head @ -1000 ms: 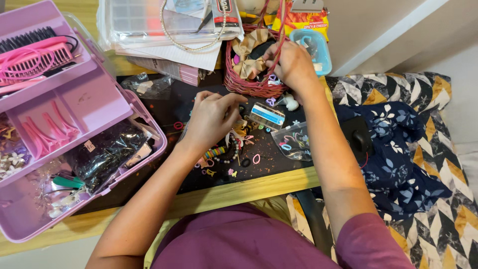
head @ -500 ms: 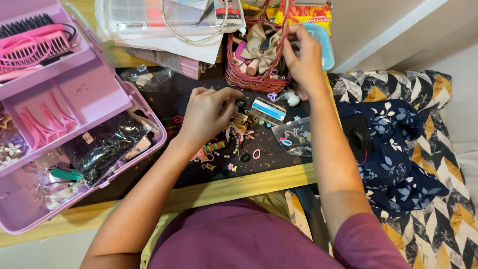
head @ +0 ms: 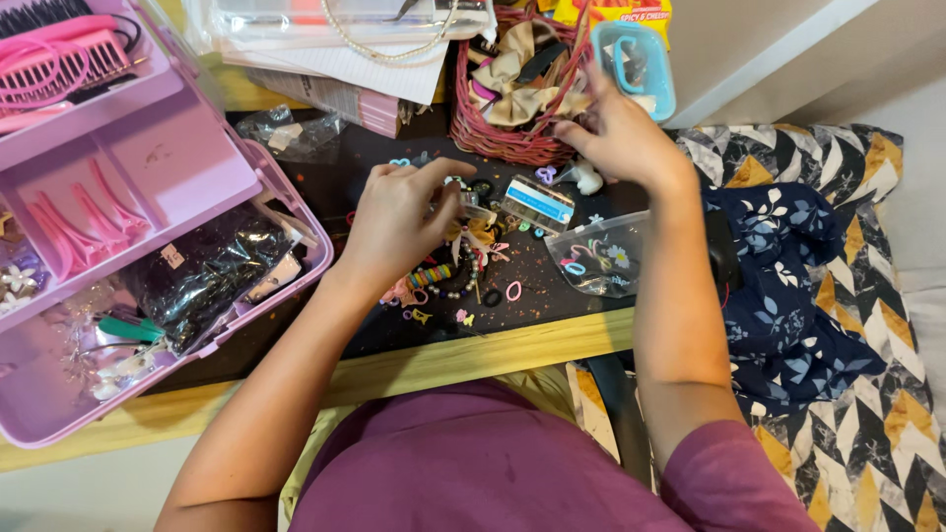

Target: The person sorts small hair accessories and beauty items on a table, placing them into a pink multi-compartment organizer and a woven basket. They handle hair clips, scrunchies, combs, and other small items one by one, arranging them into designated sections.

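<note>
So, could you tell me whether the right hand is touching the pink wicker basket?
Cannot tell. In the head view the right hand sits right at the rim of the pink wicker basket, its fingers overlapping the edge, but no clear contact or gap shows.

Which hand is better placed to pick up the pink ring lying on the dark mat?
Probably the left hand: it hovers over the scattered pieces beside the pink ring. The right hand is up by the basket.
</note>
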